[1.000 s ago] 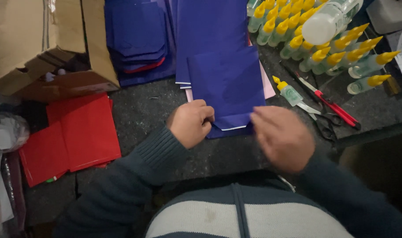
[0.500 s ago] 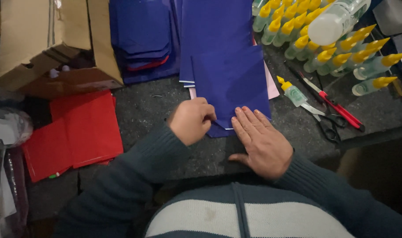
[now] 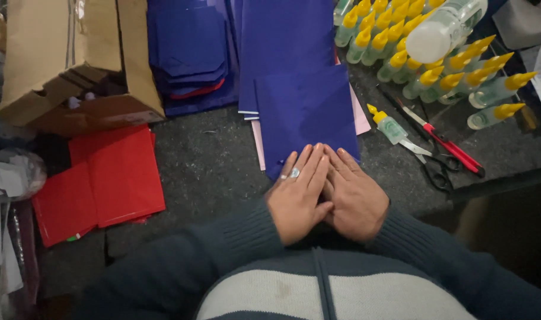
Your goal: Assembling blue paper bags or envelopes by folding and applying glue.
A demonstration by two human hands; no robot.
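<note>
Here, both flat, open hands press blue paper on the dark speckled worktop.

Hands side by side on near edge of sheet; box far left w/ folders before it; scissors right of sheet; bottles behind scissors.
</note>
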